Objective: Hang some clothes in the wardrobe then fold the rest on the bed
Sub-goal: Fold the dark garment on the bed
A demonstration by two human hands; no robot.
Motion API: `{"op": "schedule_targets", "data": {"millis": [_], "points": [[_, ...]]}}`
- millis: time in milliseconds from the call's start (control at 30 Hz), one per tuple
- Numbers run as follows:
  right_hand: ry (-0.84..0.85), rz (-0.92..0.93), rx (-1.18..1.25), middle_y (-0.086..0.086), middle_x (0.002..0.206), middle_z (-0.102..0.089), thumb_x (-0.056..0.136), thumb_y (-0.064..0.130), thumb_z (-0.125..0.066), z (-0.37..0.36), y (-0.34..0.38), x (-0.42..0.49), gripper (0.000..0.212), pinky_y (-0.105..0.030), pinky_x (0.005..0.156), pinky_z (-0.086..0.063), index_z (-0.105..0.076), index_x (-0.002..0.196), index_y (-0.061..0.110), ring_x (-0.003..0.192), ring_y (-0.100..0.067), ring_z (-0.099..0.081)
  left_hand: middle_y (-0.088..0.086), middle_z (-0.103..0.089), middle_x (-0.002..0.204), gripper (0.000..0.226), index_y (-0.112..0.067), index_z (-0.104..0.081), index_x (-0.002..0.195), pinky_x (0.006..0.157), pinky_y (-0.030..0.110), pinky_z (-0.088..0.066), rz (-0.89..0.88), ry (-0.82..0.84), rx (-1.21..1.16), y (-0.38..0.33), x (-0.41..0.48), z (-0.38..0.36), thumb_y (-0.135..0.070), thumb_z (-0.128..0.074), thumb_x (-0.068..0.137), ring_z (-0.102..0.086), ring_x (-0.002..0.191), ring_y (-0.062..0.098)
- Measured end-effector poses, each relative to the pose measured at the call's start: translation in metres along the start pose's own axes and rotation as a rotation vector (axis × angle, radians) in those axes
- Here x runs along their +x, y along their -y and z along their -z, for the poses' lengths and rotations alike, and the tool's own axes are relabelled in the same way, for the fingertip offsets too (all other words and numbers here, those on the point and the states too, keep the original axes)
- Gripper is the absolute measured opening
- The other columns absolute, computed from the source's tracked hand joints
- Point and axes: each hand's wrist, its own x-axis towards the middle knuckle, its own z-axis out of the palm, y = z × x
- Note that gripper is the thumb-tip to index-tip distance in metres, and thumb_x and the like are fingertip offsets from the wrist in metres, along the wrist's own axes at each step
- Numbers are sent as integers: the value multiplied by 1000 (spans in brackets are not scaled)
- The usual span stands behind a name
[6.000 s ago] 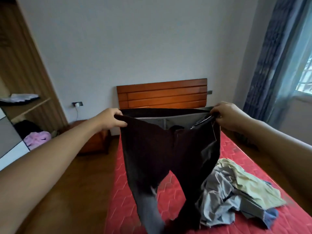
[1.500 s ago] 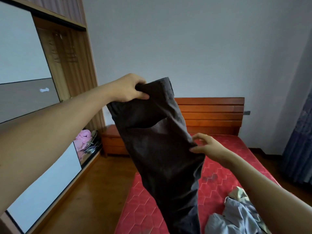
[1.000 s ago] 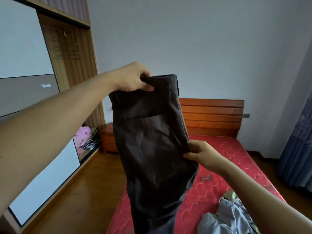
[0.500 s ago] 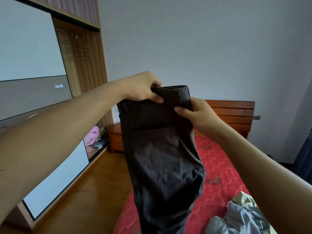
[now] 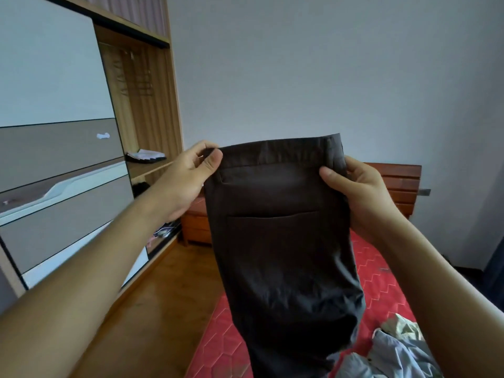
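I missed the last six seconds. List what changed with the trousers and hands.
The trousers, first held spread open at the waistband, now hang doubled, leg on leg. The right hand let go, moved up the side edge and pinches the waistband's right end. The left hand kept its grip on the waistband. The clothes pile stayed on the bed.

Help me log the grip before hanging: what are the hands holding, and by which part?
Both hold the dark trousers by the waistband: the left hand pinches its left end, the right hand grips its right end.
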Motion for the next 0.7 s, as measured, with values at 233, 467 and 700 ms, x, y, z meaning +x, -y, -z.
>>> {"op": "schedule_targets", "data": {"millis": [233,467,700], "points": [[-56,-2,86,-14,99,-77,92,28,-58,-12,30,-15,26,-31,73,-61,-71,102,8,86,-22,-75,1,-74,116,47,-25,-63,124,91,43,-58,57,-126,-295,-29,3,-27,-56,-40,97,-70,111,19],[-77,-81,70,-18,107,-75,87,15,-60,-2,3,13,29,-34,78,-62,-68,112,3,94,-26,-74,10,-76,108,41,-9,-67,115,72,30,-61,176,131,-374,8,49,-6,-38,-42,103,-74,98,22],[-104,-273,-390,1,101,-78,88,-9,-65,24,-136,27,30,-25,88,-57,-71,109,11,96,-12,-71,-7,-74,93,12,-28,-67,99,89,40,-57,172,254,257,166,80,15,-32,-68,88,-69,95,14]]}}
